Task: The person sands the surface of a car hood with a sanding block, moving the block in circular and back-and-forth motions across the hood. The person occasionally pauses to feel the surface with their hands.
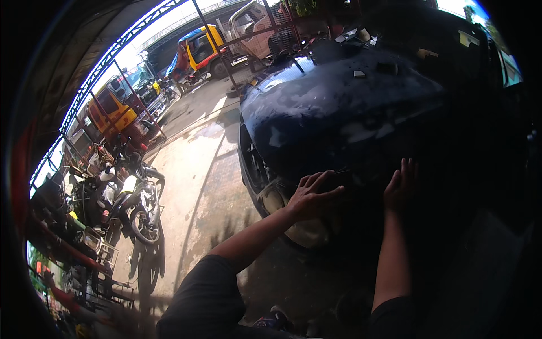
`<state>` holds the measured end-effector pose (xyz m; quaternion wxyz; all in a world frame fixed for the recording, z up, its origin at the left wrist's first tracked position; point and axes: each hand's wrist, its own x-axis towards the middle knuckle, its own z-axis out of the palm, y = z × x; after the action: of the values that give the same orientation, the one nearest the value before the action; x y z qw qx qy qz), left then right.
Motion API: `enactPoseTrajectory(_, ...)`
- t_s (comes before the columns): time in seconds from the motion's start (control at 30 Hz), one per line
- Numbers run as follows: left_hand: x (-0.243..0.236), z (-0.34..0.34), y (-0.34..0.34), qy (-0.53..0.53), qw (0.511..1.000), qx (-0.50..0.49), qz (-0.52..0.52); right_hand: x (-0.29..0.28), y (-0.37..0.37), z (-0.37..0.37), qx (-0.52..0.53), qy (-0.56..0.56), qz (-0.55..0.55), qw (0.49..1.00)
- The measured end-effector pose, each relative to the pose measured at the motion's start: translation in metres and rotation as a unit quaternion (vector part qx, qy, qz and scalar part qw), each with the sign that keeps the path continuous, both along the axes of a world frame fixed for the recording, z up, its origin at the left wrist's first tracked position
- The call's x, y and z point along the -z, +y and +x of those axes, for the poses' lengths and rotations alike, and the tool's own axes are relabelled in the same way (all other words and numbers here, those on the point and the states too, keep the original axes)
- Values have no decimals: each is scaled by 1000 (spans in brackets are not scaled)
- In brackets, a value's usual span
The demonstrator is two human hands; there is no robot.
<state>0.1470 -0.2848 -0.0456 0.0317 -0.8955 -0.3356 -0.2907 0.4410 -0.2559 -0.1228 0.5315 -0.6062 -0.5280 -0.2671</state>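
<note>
A dark blue car hood [316, 107], its surface patchy with dull and glossy areas, spreads in front of me. At its near left edge, my left hand [315, 194] curls its fingers and thumb about something dark; shadow hides what it is. Just below that hand is the car's headlight [307, 231]. Farther right, my right hand [400, 185] lies against the dark front of the hood with its fingers stretched out. Deep shadow covers the surface around the right hand.
Small pale pieces [359, 74] rest on the hood, with more items at its far end. Left of the car runs a sunlit concrete floor [197, 175]. Parked motorcycles [147, 212] line the left side. A yellow-and-red truck [200, 51] stands outside beyond metal posts.
</note>
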Motion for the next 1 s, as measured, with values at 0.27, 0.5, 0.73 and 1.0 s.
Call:
enactPoseTrajectory(0.27,1,31,27,-49,997,-48,31,0,-2,2,51,-14,-40,998)
enactPoseTrajectory(0.5,-6,4,10,-28,1000,-13,-3,6,6,2,4,23,6,1000)
enactPoseTrajectory(0.73,40,57,28,-48,988,-141,-43,-3,1,7,98,-84,-18,991)
enactPoseTrajectory(1.0,-9,30,-23,-73,985,-80,-132,-64,-22,-47,23,244,-335,910)
